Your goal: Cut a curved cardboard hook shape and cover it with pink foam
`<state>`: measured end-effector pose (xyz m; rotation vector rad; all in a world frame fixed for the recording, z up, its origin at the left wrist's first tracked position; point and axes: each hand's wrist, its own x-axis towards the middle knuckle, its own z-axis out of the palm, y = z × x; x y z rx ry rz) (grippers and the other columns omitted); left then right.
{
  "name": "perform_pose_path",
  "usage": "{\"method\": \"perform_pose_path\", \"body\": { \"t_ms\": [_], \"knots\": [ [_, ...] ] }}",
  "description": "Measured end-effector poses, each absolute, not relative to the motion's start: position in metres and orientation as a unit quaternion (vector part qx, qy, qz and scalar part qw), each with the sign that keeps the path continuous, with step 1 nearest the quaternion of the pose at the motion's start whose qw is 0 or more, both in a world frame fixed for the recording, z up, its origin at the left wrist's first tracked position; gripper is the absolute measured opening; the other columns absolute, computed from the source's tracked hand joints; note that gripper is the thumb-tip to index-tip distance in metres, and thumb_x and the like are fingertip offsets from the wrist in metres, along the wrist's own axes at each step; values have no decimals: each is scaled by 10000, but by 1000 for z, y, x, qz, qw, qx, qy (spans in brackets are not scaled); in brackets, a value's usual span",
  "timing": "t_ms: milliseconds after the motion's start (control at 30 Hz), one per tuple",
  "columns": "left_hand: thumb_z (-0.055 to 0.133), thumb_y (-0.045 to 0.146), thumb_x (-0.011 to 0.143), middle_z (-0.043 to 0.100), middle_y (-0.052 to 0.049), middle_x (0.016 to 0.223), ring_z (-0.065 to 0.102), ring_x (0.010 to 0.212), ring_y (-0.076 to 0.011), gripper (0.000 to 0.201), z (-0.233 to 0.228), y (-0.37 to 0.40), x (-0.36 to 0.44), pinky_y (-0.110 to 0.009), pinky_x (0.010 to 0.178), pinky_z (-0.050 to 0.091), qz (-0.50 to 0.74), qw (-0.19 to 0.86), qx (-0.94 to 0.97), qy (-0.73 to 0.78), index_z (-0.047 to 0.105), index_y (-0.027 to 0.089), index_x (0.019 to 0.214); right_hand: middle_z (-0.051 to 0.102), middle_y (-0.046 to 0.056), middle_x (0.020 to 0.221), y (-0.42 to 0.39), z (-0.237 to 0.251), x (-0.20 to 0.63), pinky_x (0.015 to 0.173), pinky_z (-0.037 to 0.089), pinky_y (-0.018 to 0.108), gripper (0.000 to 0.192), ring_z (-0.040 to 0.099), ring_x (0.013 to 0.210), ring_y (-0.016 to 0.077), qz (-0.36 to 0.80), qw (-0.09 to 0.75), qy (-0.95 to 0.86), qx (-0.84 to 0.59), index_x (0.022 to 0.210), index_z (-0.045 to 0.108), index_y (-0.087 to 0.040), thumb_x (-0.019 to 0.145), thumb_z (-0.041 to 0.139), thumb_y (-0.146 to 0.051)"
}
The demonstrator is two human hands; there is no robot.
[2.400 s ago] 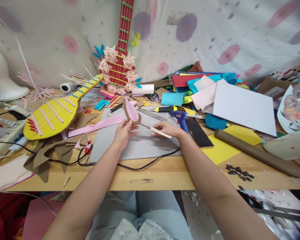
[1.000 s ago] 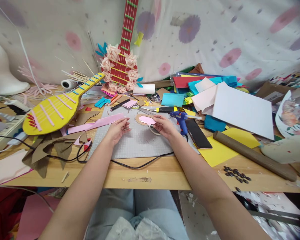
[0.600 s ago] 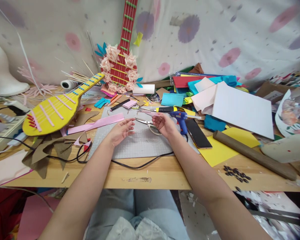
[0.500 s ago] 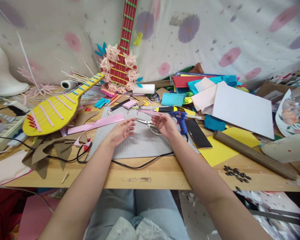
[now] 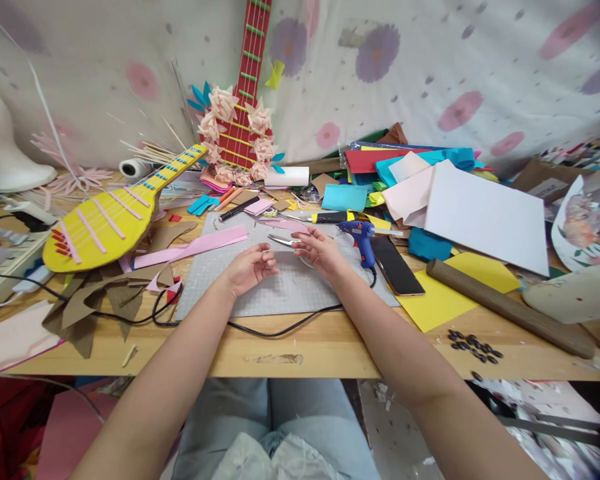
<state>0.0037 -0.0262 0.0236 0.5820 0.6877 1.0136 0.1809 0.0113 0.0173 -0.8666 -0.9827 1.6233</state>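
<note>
At the far left stood one white foam head form (image 5: 0, 150) on the wooden tabletop (image 5: 325, 347). Right of it lay one yellow cardboard guitar (image 5: 100, 223), and one red cardboard guitar (image 5: 240, 120) ringed with paper flowers leaned upright against the flowered cloth backdrop (image 5: 430, 67). One pink paper strip (image 5: 200, 245) lay partly on one grey cutting mat (image 5: 280, 280), and one black cable (image 5: 280, 328) curled along the mat's near edge.

The left hand (image 5: 247, 268) hovered over the mat, its fingers loosely curled and holding nothing. The right hand (image 5: 320, 252) was just beside it, its fingers spread and released, touching or just above one pair of scissors (image 5: 283, 241) that lay on the mat's far part; which of the two could not be told.

Further right were one blue glue gun (image 5: 360, 237), one black phone (image 5: 397, 265), one yellow sheet (image 5: 450, 293), one brown cardboard tube (image 5: 510, 307), one large white sheet (image 5: 485, 213) over a heap of coloured paper, and a scatter of dark seeds (image 5: 475, 345) near the tabletop's front edge.
</note>
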Motion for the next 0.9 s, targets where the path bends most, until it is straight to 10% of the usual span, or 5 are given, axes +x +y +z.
{"method": "perform_pose_path", "body": {
  "t_ms": [900],
  "knots": [
    [476, 53, 698, 418, 32, 639, 481, 573, -83, 256, 28, -32, -1, -285, 587, 530, 409, 825, 333, 200, 503, 185, 916, 636, 3, 888, 14, 17, 183, 531, 518, 185, 249, 631, 636, 94, 677, 518, -376, -364, 843, 476, -200, 649, 627, -159]
  ]
}}
